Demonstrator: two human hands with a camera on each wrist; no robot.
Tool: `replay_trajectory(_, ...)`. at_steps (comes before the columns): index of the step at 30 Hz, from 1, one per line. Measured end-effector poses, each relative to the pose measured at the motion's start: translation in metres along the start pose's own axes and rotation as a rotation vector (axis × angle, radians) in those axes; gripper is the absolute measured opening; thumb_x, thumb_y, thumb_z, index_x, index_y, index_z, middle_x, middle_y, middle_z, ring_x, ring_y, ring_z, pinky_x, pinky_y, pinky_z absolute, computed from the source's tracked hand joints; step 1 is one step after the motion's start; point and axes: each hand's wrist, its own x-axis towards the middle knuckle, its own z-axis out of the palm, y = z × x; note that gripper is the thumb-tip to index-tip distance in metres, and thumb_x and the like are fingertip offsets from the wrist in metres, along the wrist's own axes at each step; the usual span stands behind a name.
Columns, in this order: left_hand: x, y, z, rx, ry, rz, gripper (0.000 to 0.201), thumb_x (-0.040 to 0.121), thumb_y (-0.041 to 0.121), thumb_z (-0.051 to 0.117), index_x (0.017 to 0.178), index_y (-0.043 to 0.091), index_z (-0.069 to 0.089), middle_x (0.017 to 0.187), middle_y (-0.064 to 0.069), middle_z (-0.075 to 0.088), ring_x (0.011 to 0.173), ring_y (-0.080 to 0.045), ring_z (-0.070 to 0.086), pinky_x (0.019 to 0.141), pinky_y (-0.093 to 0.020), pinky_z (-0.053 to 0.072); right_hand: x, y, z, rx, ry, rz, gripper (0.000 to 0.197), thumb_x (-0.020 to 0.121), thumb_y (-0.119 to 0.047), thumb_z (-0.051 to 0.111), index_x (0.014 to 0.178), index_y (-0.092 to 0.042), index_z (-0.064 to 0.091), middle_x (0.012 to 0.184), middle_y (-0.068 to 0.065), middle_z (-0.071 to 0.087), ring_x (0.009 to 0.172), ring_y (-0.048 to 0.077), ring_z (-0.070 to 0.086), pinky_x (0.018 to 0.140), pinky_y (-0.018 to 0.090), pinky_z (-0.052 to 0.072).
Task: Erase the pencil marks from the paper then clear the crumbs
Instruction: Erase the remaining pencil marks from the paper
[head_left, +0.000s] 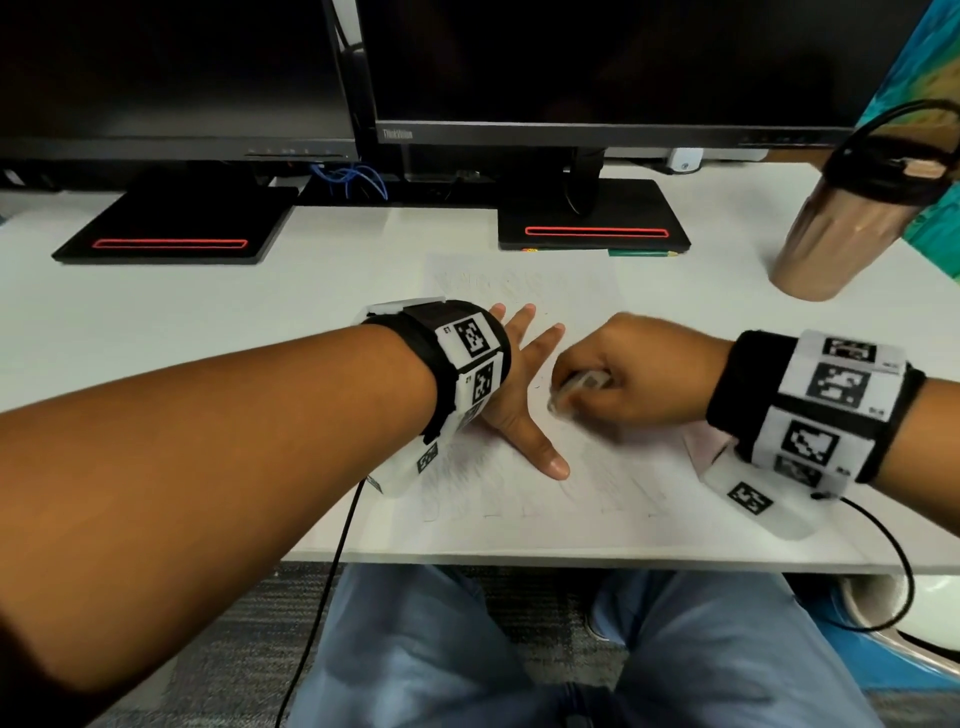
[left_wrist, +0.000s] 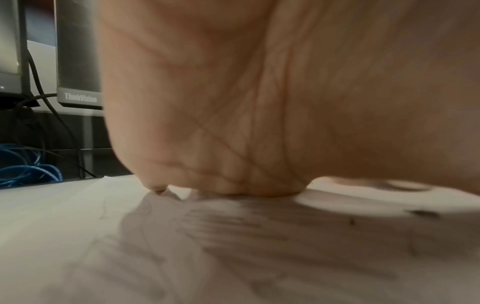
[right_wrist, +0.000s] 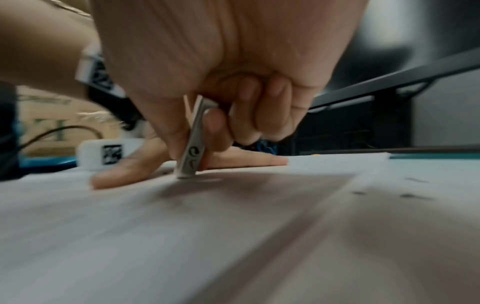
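A white sheet of paper (head_left: 524, 499) with faint pencil marks lies on the desk in front of me. My left hand (head_left: 519, 384) lies flat on it with fingers and thumb spread, pressing it down; its palm (left_wrist: 233, 102) fills the left wrist view. My right hand (head_left: 623, 374) pinches a white eraser (head_left: 576, 387) in a printed sleeve, just right of the left hand. In the right wrist view the eraser (right_wrist: 191, 154) stands tilted with its lower end on the paper (right_wrist: 233, 226), beside the left thumb. Small dark crumbs (right_wrist: 407, 195) lie on the sheet.
Two dark monitors stand at the back on black bases (head_left: 171, 228) (head_left: 592, 218). A copper tumbler (head_left: 841, 234) with a black lid stands at the right. A green pencil (head_left: 644, 253) lies by the right base. Blue cables (head_left: 353, 179) hang behind. The desk's front edge (head_left: 519, 558) is near.
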Motion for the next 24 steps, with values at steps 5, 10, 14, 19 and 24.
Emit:
replay_trajectory(5, 0.0, 0.0, 0.0, 0.002, 0.003, -0.001, 0.148, 0.049, 0.095, 0.058, 0.148, 0.034, -0.034, 0.158, -0.003, -0.037, 0.148, -0.035, -0.024, 0.117, -0.063, 0.001, -0.002, -0.003, 0.008, -0.03, -0.009, -0.061, 0.021, 0.087, -0.043, 0.056, 0.093, -0.029, 0.07, 0.081, -0.011, 0.07, 0.07, 0.009, 0.062, 0.067, 0.033, 0.053)
replay_trajectory(10, -0.001, 0.0, 0.0, 0.001, 0.004, -0.008, 0.148, 0.05, 0.095, 0.057, 0.147, 0.034, -0.034, 0.158, -0.004, -0.036, 0.149, -0.035, -0.023, 0.117, -0.063, 0.001, -0.001, 0.003, 0.003, -0.103, 0.045, 0.007, 0.021, 0.088, -0.046, 0.056, 0.097, -0.032, 0.068, 0.082, -0.01, 0.07, 0.072, 0.013, 0.062, 0.07, 0.035, 0.054)
replay_trajectory(14, -0.002, 0.001, -0.001, 0.001, 0.008, -0.003, 0.147, 0.05, 0.094, 0.059, 0.148, 0.033, -0.033, 0.159, -0.005, -0.035, 0.149, -0.035, -0.023, 0.117, -0.063, 0.0, -0.004, -0.003, 0.008, -0.04, 0.008, -0.06, 0.019, 0.087, -0.044, 0.058, 0.093, -0.031, 0.07, 0.077, -0.011, 0.069, 0.067, 0.008, 0.06, 0.065, 0.03, 0.051)
replay_trajectory(19, -0.001, 0.001, 0.0, -0.002, 0.012, -0.006, 0.148, 0.05, 0.095, 0.058, 0.148, 0.033, -0.033, 0.159, -0.005, -0.035, 0.149, -0.035, -0.023, 0.117, -0.062, 0.0, -0.003, 0.003, 0.008, -0.105, 0.057, -0.045, 0.02, 0.088, -0.047, 0.057, 0.094, -0.031, 0.069, 0.08, -0.011, 0.069, 0.07, 0.012, 0.062, 0.067, 0.033, 0.053)
replay_trajectory(24, -0.001, 0.0, 0.0, -0.003, 0.015, -0.002, 0.148, 0.049, 0.095, 0.058, 0.148, 0.033, -0.033, 0.159, -0.004, -0.035, 0.149, -0.034, -0.023, 0.117, -0.062, 0.0, -0.003, 0.008, 0.001, -0.045, 0.041, 0.017, 0.019, 0.087, -0.045, 0.06, 0.093, -0.032, 0.071, 0.078, -0.013, 0.069, 0.068, 0.008, 0.06, 0.07, 0.034, 0.054)
